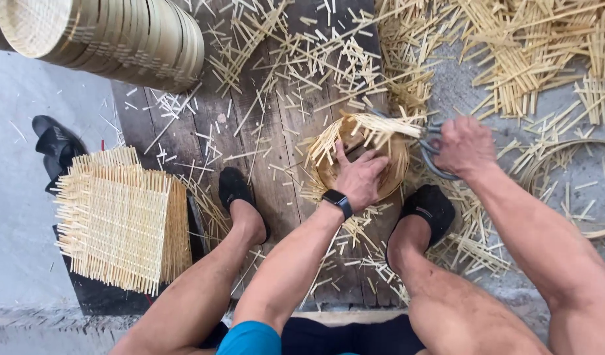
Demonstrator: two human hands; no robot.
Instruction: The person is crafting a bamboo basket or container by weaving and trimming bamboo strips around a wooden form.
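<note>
My left hand (360, 176) presses flat on a round bamboo basket (396, 165) with a woven mat, holding it on the wooden board (204, 138). A black watch sits on that wrist. My right hand (465, 146) grips large metal shears (433, 152) at the basket's right rim, where loose strip ends (381, 123) stick out. My two feet in black shoes rest on either side of the basket.
A stack of square woven bamboo mats (118, 220) lies at the left. A roll of stacked round bamboo rings (125, 39) sits at top left. Cut bamboo strips (513, 59) litter the board and floor. A loose hoop (592, 190) lies at the right. Black sandals (56, 148) are at far left.
</note>
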